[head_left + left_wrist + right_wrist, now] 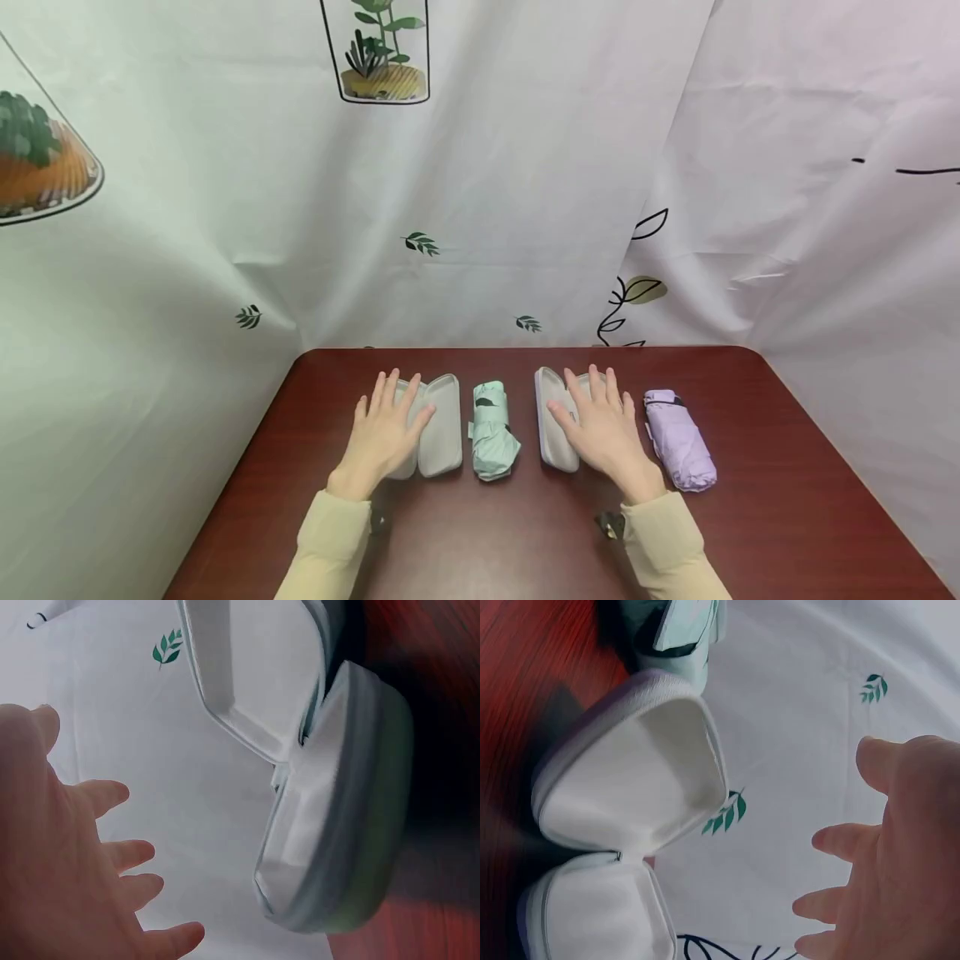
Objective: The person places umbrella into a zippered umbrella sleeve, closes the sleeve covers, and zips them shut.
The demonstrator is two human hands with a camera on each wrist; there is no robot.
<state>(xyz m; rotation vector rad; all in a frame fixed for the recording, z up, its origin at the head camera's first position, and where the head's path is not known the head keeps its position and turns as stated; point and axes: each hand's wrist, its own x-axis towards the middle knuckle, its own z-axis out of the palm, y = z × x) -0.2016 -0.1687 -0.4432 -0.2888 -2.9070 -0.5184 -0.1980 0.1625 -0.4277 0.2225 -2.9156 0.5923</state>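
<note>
My left hand [381, 433] is spread with straight fingers above an unzipped hard case [441, 427], covering part of its left half. In the left wrist view this green-sided case [382, 802] stands unfolded, pale lining showing, apart from the fingers. My right hand [606, 427] hovers, fingers straight, over a second unfolded case [553, 429] with a purple rim and white lining. Its two lined halves [641, 780] show in the right wrist view, with the hand off to one side. Neither hand holds anything. A folded mint-green umbrella [492, 437] lies between the cases.
A folded lilac umbrella [682, 443] lies to the right of my right hand. All of this is on a dark red wooden table [480, 533] with rounded back corners. A white printed curtain [510, 183] hangs behind and at both sides.
</note>
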